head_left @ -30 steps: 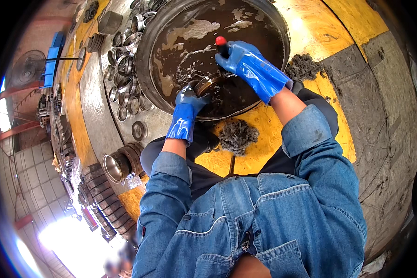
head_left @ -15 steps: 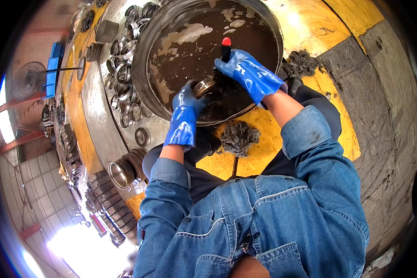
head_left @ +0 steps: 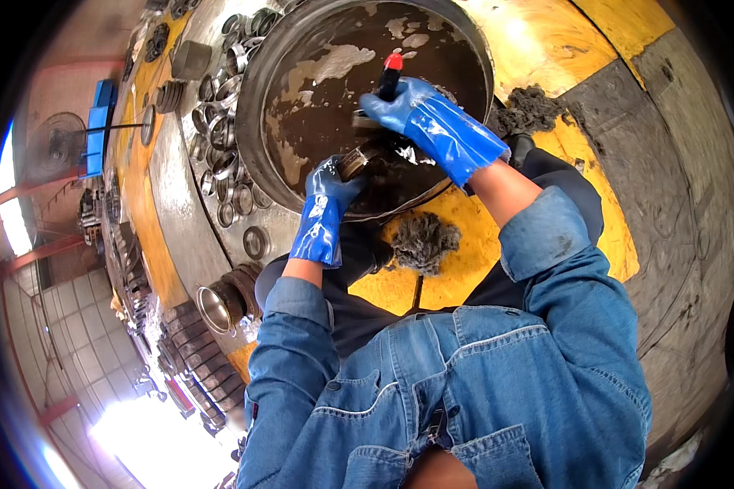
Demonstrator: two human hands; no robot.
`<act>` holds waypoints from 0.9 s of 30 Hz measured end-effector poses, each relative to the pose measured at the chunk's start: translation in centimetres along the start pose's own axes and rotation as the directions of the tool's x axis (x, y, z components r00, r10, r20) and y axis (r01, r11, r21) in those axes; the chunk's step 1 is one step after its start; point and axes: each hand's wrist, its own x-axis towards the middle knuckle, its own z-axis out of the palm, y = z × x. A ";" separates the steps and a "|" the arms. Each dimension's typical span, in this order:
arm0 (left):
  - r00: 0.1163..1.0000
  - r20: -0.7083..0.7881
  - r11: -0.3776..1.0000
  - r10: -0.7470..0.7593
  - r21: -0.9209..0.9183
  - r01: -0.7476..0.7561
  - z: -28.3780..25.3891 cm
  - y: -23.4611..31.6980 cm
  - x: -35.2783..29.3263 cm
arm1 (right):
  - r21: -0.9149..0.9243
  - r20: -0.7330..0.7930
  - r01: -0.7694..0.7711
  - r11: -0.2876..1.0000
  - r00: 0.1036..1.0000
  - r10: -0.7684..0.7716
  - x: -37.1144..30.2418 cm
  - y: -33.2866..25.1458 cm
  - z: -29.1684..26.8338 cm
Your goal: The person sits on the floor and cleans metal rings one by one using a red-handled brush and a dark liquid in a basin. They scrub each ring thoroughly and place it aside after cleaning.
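Both my hands wear blue rubber gloves and work over a wide round metal pan [head_left: 253, 122] of dark liquid with pale foam patches. My left hand [head_left: 328, 181] is closed round a metal ring [head_left: 355, 161], held tilted above the liquid near the pan's near side. In my right hand [head_left: 401, 104] is a brush with a black handle [head_left: 389, 81] and a red end. Its working end, beside the thumb, is blurred and partly hidden. The brush is just above and to the right of the ring, apart from it.
Many metal rings [head_left: 220, 130] crowd the metal surface left of the pan; one lone ring [head_left: 256, 242] lies nearer. Larger stacked rings [head_left: 220, 308] stand by my left knee. Grey fibre wads [head_left: 426, 243] lie on the yellow floor before me and right of the pan.
My right hand has moved slightly left and up with the brush, away from the ring. My left hand stays nearly in place, the ring tilted a little differently.
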 end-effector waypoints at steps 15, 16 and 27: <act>0.997 -0.080 0.994 0.022 0.112 -0.012 0.3 0.1 -0.1 | -0.179 -0.015 0.064 0.982 0.998 -0.068 0.6 1.9 1.1; 0.996 -0.088 0.993 0.014 0.119 -0.003 0.5 0.0 -0.1 | -0.074 0.060 0.085 0.994 0.995 -0.081 -0.7 0.3 1.2; 0.997 0.046 0.946 -0.059 0.321 0.041 -1.8 6.1 0.0 | -0.241 -0.123 -0.096 0.966 0.990 0.068 1.5 6.4 1.5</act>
